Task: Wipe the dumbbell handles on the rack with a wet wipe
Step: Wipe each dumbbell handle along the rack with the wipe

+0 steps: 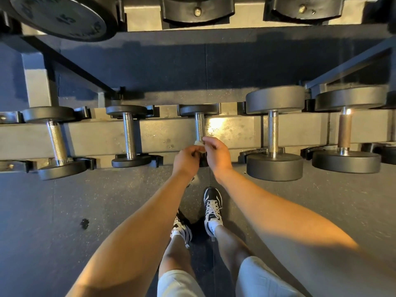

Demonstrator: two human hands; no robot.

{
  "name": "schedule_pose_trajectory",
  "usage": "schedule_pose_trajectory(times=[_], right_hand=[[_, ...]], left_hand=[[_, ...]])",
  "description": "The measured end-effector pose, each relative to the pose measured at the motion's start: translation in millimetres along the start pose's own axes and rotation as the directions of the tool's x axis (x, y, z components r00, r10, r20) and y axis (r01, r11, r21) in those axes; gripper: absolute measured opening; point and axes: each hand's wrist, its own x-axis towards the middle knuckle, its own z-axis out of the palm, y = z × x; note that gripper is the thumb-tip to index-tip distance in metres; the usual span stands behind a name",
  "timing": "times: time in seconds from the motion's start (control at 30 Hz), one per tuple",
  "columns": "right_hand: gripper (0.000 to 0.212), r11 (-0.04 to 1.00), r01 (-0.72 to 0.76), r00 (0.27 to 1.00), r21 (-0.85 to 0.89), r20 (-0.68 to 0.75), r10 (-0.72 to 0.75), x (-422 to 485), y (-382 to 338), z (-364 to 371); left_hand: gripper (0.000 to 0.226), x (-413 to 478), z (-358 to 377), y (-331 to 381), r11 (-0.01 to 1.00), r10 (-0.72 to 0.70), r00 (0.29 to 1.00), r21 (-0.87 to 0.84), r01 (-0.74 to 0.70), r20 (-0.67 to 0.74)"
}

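Looking down on a dumbbell rack point(162, 133). At its front edge, by the near end of the middle dumbbell handle point(199, 126): left hand point(187, 159) and right hand point(216, 154) close together, curled fingers pinching a wet wipe point(198, 143) (small, white, mostly hidden).

floor point(64, 211): grey speckled rubber, fills lower half of frame, thin seams btw tiles. small dark blot point(84, 223) on it, lower left. further back, upper centre, the ground sits in deep blue-black shadow point(192, 67). rack point(96, 137) = grey metal, scuffed; long beam across mid frame, upright post at left. warm light patch point(218, 125) glares on beam, centre.
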Motion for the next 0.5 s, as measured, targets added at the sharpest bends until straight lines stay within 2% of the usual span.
schedule_pose_trajectory(times=[0.1, 0.17, 0.27, 0.37, 0.43, 0.5], right_hand=[[0.026, 0.955, 0.184, 0.982, -0.233, 0.013, -0.186, -5, 0, -1], [0.024, 0.943, 0.24, 0.97, -0.23, 0.029, -0.24, -5, -7, -4], [0.017, 0.996, 0.088, 0.996, -0.023, 0.024, -0.088, -1, -23, -8], [0.019, 0.998, -0.058, 0.998, 0.023, 0.019, 0.057, 12, -28, -13], [0.024, 0.998, -0.061, 0.997, -0.002, -0.047, 0.061, 21, -25, -13], [0.026, 0.999, -0.002, 0.978, -0.04, -0.209, -0.006, 32, -21, -13]], left_hand=[[0.026, -7, -3, 3, 0.994, 0.038, 0.993, -0.093, -0.049, -0.113], [0.026, -9, -3, 8, 0.964, 0.077, 0.987, -0.243, -0.11, -0.141], [0.031, -4, -1, 13, 0.915, 0.124, 0.988, -0.373, -0.15, -0.093], [0.041, 1, -1, 15, 0.884, 0.16, 0.984, -0.434, -0.176, -0.072], [0.044, 2, -1, 12, 0.879, 0.139, 0.986, -0.448, -0.165, -0.09], [0.039, 6, 2, 5, 0.893, 0.072, 0.985, -0.429, -0.134, -0.158]])
